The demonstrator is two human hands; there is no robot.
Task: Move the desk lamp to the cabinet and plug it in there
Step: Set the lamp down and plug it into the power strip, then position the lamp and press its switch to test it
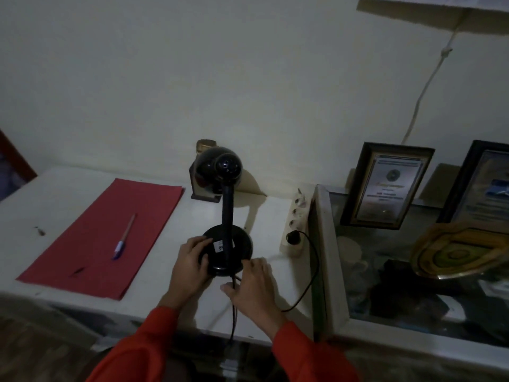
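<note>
A black desk lamp (226, 216) stands upright on a white cabinet top (154, 274), its round shade facing the wall. My left hand (191, 264) grips the left side of its round base (239, 245). My right hand (252, 285) rests at the base's near edge, fingers around the black cord (314, 271) where it leaves the base. The cord hangs over the front edge, loops back up and ends in a black plug (292, 238) seated in the nearest socket of a white power strip (296, 221).
A red paper sheet (91, 244) with a pen (124, 238) lies to the left. A small brown object (203, 194) stands behind the lamp. To the right is a glass-topped case (385, 271) with two framed certificates (385, 186) and a gold plaque (457, 249).
</note>
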